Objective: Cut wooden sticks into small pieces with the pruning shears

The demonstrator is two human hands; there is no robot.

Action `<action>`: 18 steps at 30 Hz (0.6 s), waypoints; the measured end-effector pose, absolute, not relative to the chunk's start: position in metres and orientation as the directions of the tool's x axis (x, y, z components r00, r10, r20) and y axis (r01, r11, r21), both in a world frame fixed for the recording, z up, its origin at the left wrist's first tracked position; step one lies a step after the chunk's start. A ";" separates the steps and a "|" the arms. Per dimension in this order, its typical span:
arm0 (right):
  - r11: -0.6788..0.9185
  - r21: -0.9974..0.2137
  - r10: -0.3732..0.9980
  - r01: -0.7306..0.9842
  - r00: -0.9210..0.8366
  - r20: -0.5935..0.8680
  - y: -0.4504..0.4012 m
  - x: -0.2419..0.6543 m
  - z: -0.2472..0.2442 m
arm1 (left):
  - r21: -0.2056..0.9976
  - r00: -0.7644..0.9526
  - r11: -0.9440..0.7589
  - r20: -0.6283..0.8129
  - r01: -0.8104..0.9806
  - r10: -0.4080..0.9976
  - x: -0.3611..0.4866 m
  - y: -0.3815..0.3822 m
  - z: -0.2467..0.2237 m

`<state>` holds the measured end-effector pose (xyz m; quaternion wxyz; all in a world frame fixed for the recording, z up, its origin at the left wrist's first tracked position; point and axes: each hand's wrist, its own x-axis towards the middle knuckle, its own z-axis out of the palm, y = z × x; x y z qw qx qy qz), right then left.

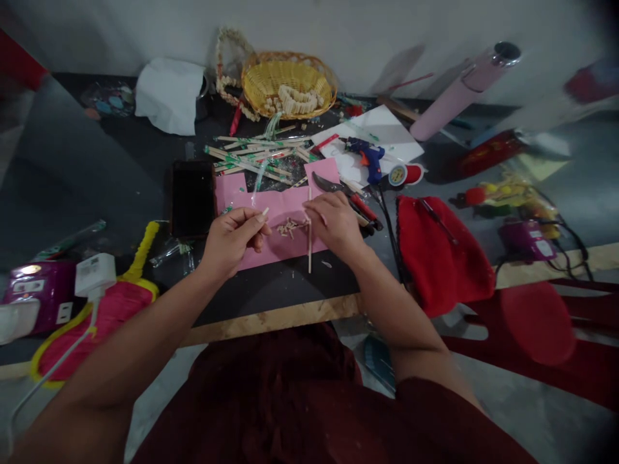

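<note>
Between the thumb and fingertips of my left hand (236, 237) is a short pale stick piece (265, 211). My right hand (337, 222) is closed with its fingertips across a thin wooden stick (310, 252), which lies upright in view and reaches past the paper's near edge. Under both hands is pink paper (258, 258). A small heap of cut wooden bits (288, 227) lies on it between the hands. Beyond my right hand a dark curved blade (325, 183) sticks out, and red and black handles (366, 209) show beside the knuckles.
Behind the paper lie several wooden sticks in green-printed wrappers (261, 154) and a yellow wicker basket (256, 77). A phone (193, 200) is on the left. A blue glue gun (370, 158), red thread spool (413, 174), red cloth (440, 251) and pink flask (464, 93) are on the right.
</note>
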<state>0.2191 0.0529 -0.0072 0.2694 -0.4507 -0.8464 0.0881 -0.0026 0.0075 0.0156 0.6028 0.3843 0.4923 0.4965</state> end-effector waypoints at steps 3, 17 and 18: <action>0.411 -0.306 0.887 0.858 -0.300 0.350 0.059 0.244 0.001 | 0.941 0.006 0.229 -0.234 -0.248 0.972 -0.003 0.009 0.016; 0.169 -0.204 0.982 0.964 -0.146 0.123 0.067 0.276 -0.005 | 0.913 0.055 0.258 -0.254 -0.316 0.966 -0.002 0.008 0.015; 0.168 -0.207 0.983 0.964 -0.147 0.112 0.067 0.277 -0.004 | 0.913 0.056 0.259 -0.254 -0.316 0.966 -0.002 0.008 0.015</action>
